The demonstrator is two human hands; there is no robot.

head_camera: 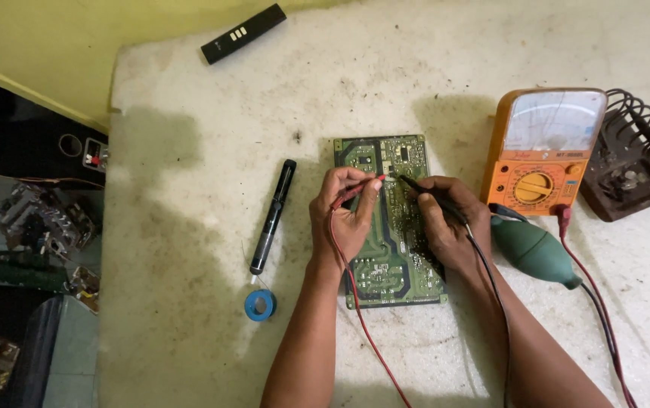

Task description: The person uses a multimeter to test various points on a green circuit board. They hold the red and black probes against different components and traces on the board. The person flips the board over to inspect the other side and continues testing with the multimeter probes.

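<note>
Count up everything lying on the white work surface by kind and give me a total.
Circuit board: 1
Test probes, red in left hand, black in right hand: 2
Analog multimeter: 1
Green blower bulb: 1
Soldering stand: 1
Desoldering pump: 1
Blue solder spool: 1
Remote control: 1
Total: 9

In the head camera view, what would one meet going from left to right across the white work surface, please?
Blue solder roll → black desoldering pump → left hand with red probe → right hand with black probe → orange multimeter → soldering iron stand.
</note>
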